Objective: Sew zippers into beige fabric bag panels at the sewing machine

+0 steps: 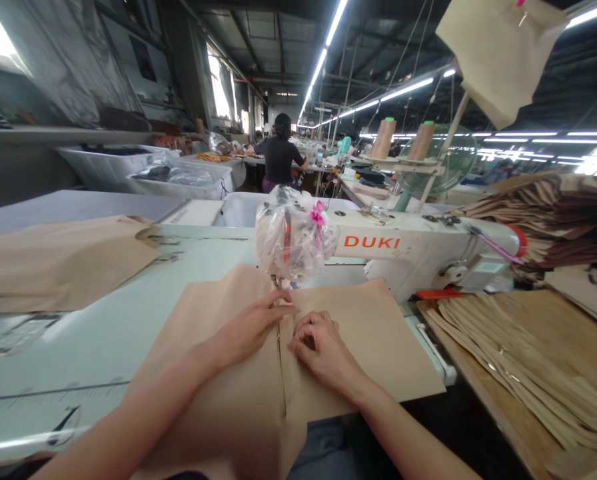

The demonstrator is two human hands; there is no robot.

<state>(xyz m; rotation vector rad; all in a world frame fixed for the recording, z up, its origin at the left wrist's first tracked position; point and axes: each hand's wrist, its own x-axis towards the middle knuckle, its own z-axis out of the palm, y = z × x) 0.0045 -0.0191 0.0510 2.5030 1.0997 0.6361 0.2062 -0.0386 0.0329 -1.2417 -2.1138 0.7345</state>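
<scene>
Operator: Location of the workpiece?

Technician: The tan fabric [238, 407] lies spread in front of you at the sewing machine [413, 247]; its far edge reaches under the clear plastic cover [298, 233]; the zipper [281, 373] runs lengthwise between your hands.

Operator: State of the hands?

Technician: Your left hand [248, 325] is unclenched, its fingers extended over the fabric at the zipper's far end; your right hand [323, 347] rests on the fabric just right of the zipper, fingers curled; whether it pinches the fabric cannot be told.

Operator: Adjacent items?

Technician: A folded tan piece [63, 263] lies at your left; tan strips [523, 353] lie on the wooden board [568, 327] at your right.
</scene>
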